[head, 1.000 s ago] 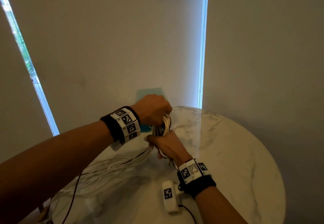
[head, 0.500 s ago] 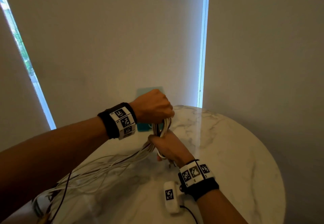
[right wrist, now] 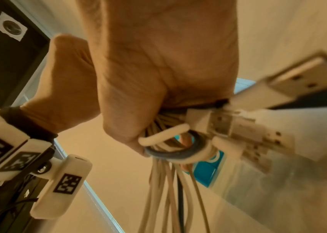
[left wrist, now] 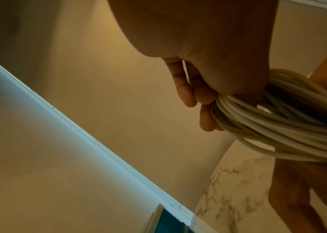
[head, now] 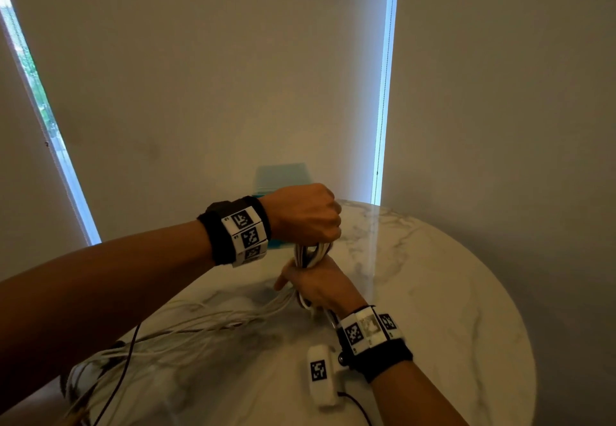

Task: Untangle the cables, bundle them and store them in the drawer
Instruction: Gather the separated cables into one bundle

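White cables point(head: 311, 254) sit gathered in a short coil between the two hands above the marble table point(head: 433, 309), near its far left edge. The left hand point(head: 305, 215) is on top, fingers point(left wrist: 206, 96) curled tight round the upper bend of the coil; the right hand point(head: 320, 287) is below, clamped round the lower bend, with USB plugs point(right wrist: 258, 134) and a small ring point(right wrist: 176, 151) poking out past its palm. A second ago the loose tails lay slacker across the near left of the table — now they run straighter and more taut from the right hand down toward the table's near left edge, and the left hand has risen a little. That reads as another turn being drawn into the coil, so the bundling looks well under way but not finished: a good length of tail point(head: 186, 335) is still uncoiled. A teal box point(head: 283, 178) stands at the far edge behind the left wrist — it may be the drawer, though I cannot tell. The tails could snag on the table edge as they are pulled in.
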Demonstrator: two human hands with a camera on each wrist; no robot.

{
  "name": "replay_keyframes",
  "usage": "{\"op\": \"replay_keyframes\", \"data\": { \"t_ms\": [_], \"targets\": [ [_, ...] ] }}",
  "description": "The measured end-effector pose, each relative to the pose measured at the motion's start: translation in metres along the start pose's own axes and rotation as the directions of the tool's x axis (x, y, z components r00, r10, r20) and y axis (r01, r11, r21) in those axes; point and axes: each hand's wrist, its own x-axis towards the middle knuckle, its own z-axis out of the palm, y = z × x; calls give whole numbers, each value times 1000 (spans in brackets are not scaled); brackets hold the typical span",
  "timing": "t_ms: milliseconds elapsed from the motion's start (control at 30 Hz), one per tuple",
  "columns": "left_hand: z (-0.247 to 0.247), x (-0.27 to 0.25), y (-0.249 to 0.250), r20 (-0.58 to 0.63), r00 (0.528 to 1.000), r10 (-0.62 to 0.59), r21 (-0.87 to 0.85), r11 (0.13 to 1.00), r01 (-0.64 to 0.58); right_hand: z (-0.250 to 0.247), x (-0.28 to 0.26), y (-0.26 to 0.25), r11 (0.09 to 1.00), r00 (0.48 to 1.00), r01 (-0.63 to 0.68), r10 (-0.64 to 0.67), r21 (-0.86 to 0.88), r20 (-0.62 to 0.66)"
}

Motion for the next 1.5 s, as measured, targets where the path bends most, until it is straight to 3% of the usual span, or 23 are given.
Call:
{"op": "replay_keyframes", "data": {
  "t_ms": [100, 167, 233, 333, 433, 533, 633, 700, 733, 800, 833, 900, 933, 967, 1000, 1067, 1200, 1267, 1333, 1400, 1467, 1500],
  "targets": [
    [-6, 0, -2, -21, 1000, 2, 5, 1000, -2, 1, 1, 4, 997, 997, 70, -71, 45, 20],
    [-10, 2, -1, -6, 999, 35, 8, 999, -34, 3, -1, 8, 961, 984, 131, -155, 244, 83],
    [-13, 5, 1, -24, 999, 47, 21, 999, -47, 5, -4, 9, 842, 969, 147, -228, 519, 95],
    [-14, 7, 1, -107, 994, 33, 47, 998, -28, 5, -6, 6, 697, 961, 131, -264, 705, 83],
    [-15, 9, 3, -123, 992, 0, 59, 998, 7, 7, -8, 1, 657, 983, 109, -181, 746, 15],
    [-15, 15, 4, -156, 986, -61, 44, 997, 69, 19, 2, -2, 688, 992, 45, 55, 725, -114],
    [-9, 20, 7, -147, 953, -266, -110, 962, 252, 22, 10, -1, 701, 960, -53, 231, 711, -156],
    [0, 14, 12, -62, 868, -493, -373, 818, 438, 14, 9, 1, 613, 944, -42, 282, 789, -168],
    [5, 8, 17, 37, 809, -587, -548, 665, 508, 8, 9, 3, 571, 930, -21, 312, 821, -193],
    [17, -3, 30, 272, 716, -642, -823, 230, 519, -5, 11, 9, 526, 909, 4, 352, 851, -222],
    [26, -8, 39, 366, 725, -583, -872, 57, 487, -10, 12, 11, 512, 910, 11, 351, 859, -221],
    [44, -15, 60, 447, 805, -390, -887, -78, 455, -18, 11, 12, 493, 916, 15, 341, 870, -210],
    [49, -17, 70, 494, 820, -289, -869, -122, 481, -22, 10, 12, 467, 920, 14, 341, 884, -194],
    [55, -20, 79, 549, 804, -229, -835, -194, 515, -25, 9, 11, 432, 927, 22, 329, 902, -180],
    [62, -22, 84, 577, 790, -206, -807, -291, 514, -28, 8, 11, 397, 935, 37, 311, 917, -172],
    [68, -26, 88, 559, 805, -199, -774, -474, 420, -32, 9, 15, 352, 940, 70, 288, 933, -180],
    [63, -43, 76, 576, 811, -103, -622, -699, 353, -35, 11, 20, 218, 958, 57, 262, 974, -115],
    [63, -52, 68, 612, 784, -109, -596, -715, 366, -35, 11, 18, 195, 968, 51, 230, 979, -97],
    [59, -56, 62, 674, 716, -183, -622, -664, 415, -37, 9, 15, 216, 979, 45, 184, 975, -86],
    [54, -53, 61, 716, 641, -278, -669, -538, 514, -38, 7, 12, 233, 986, 49, 144, 971, -84],
    [51, -49, 65, 722, 573, -387, -689, -328, 647, -38, 7, 9, 228, 983, 64, 151, 972, -100],
    [52, -47, 68, 695, 567, -442, -698, -226, 679, -38, 7, 8, 230, 978, 71, 174, 971, -113]
  ]
}}
